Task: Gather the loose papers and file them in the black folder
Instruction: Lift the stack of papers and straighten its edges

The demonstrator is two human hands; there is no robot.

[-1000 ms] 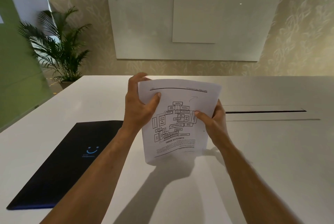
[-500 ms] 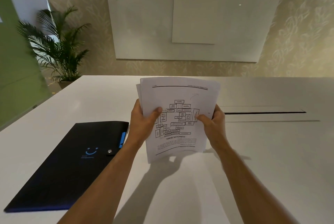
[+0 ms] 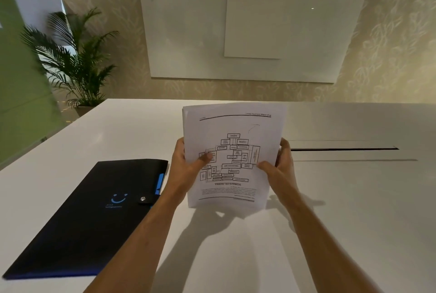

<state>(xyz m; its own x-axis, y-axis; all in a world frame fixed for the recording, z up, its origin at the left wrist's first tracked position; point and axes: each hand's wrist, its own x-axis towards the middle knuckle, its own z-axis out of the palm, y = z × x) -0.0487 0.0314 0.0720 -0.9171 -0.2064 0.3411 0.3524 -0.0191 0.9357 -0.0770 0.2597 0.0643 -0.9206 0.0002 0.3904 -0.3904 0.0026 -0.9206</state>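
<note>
A stack of white papers (image 3: 236,127) stands upright on its lower edge on the white table, the top sheet printed with an upside-down flowchart. My left hand (image 3: 186,167) grips the stack's left side and my right hand (image 3: 280,167) grips its right side, thumbs on the front sheet. The black folder (image 3: 94,212) lies closed and flat on the table to the left of my left arm, with a blue smile logo, a snap strap and a blue tab at its right edge.
The white table (image 3: 354,222) has a long dark cable slot (image 3: 342,149) to the right of the papers. A potted palm (image 3: 77,66) stands past the table's far left corner. Glass boards (image 3: 247,33) hang on the wall behind.
My left hand slid down from the top left corner of the stack to its left side. The sheets now sit squarer and more upright, with the folder's strap and blue tab uncovered.
</note>
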